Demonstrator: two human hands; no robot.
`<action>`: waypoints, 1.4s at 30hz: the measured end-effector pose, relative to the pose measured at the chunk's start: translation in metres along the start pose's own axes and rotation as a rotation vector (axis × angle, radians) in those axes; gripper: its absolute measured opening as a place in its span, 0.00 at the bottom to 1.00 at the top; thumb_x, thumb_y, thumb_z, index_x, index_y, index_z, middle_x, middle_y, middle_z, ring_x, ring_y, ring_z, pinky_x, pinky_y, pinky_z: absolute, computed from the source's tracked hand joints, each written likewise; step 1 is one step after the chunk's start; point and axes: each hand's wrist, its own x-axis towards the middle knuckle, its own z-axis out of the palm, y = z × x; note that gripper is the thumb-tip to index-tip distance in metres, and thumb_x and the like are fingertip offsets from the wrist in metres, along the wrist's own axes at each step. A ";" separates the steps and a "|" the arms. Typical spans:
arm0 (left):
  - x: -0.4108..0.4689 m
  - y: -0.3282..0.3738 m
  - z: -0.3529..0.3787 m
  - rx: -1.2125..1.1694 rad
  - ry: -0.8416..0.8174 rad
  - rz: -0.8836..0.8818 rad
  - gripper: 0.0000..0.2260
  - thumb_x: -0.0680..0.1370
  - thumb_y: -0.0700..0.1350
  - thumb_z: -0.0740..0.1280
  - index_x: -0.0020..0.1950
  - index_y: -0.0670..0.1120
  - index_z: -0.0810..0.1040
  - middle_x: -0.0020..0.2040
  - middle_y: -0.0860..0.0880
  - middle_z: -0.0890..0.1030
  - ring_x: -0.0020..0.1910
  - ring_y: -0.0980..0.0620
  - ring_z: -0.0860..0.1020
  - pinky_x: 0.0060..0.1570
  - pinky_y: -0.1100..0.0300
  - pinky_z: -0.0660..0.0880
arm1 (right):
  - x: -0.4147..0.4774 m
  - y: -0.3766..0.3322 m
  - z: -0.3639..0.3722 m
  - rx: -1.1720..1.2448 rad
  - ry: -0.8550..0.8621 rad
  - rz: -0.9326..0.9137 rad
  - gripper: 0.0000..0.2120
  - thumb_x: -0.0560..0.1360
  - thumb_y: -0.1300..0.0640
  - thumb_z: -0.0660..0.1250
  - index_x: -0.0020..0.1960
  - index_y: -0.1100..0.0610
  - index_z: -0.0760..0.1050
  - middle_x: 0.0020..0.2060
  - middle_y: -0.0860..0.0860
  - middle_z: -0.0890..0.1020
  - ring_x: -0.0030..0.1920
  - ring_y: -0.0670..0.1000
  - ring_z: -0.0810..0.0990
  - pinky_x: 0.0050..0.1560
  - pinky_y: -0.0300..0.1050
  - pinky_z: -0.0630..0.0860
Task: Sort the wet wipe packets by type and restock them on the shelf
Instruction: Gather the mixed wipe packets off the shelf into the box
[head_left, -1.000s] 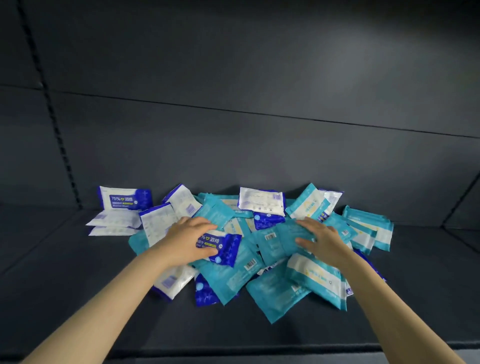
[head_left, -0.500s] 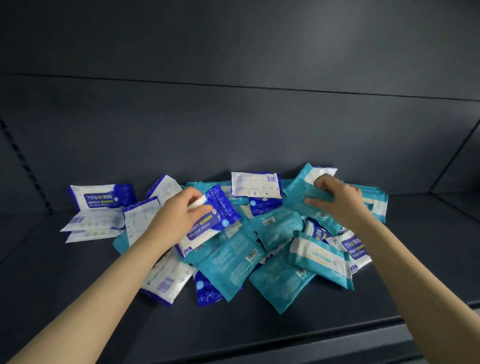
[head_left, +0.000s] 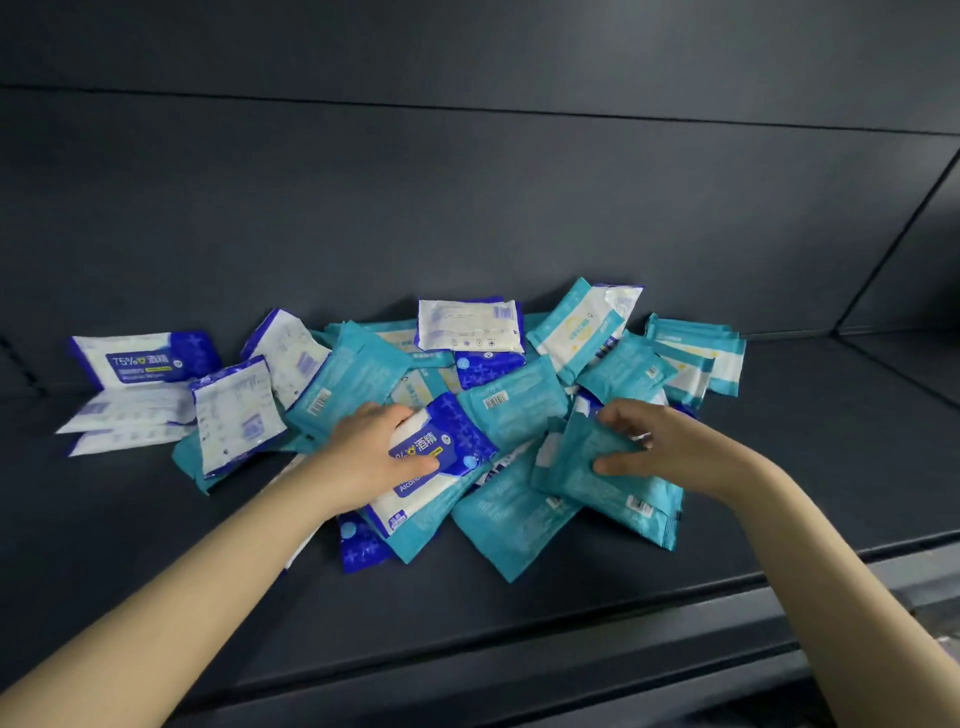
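A mixed heap of wet wipe packets lies on the dark shelf (head_left: 519, 613): teal ones and blue-and-white alcohol ones. My left hand (head_left: 363, 457) grips a blue-and-white alcohol wipe packet (head_left: 441, 457) at the heap's front, thumb across its label. My right hand (head_left: 660, 447) holds a teal packet (head_left: 587, 467) by its right edge, thumb below and fingers on top. Three blue-and-white packets (head_left: 140, 364) lie stacked apart at the far left.
The shelf's dark back panel (head_left: 467, 208) rises right behind the heap. Its front lip (head_left: 571, 670) runs below my forearms. Bare shelf floor stretches to the right of the heap (head_left: 841, 441) and in front of it.
My left hand brought the alcohol packet down and toward the front. My right hand left the packets at the back right and came forward onto a teal packet near the front.
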 end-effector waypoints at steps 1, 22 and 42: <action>-0.001 0.002 0.000 0.041 0.005 -0.002 0.22 0.73 0.57 0.73 0.62 0.51 0.73 0.55 0.52 0.76 0.52 0.53 0.77 0.56 0.54 0.75 | 0.000 -0.001 0.000 -0.002 -0.014 -0.014 0.14 0.69 0.49 0.78 0.51 0.43 0.76 0.48 0.41 0.82 0.51 0.45 0.81 0.56 0.47 0.77; -0.042 0.018 -0.014 -0.587 0.251 -0.227 0.12 0.77 0.51 0.71 0.59 0.55 0.73 0.52 0.56 0.82 0.48 0.56 0.82 0.46 0.57 0.78 | 0.081 -0.064 0.004 -0.620 -0.131 -0.380 0.27 0.75 0.44 0.71 0.71 0.48 0.69 0.61 0.51 0.71 0.62 0.56 0.70 0.64 0.46 0.64; -0.067 0.044 -0.019 -1.130 0.286 -0.222 0.04 0.78 0.47 0.69 0.51 0.50 0.76 0.46 0.48 0.84 0.43 0.49 0.83 0.42 0.54 0.79 | -0.042 -0.082 0.004 0.528 0.600 -0.339 0.19 0.76 0.58 0.73 0.62 0.46 0.69 0.55 0.44 0.81 0.50 0.45 0.83 0.45 0.42 0.82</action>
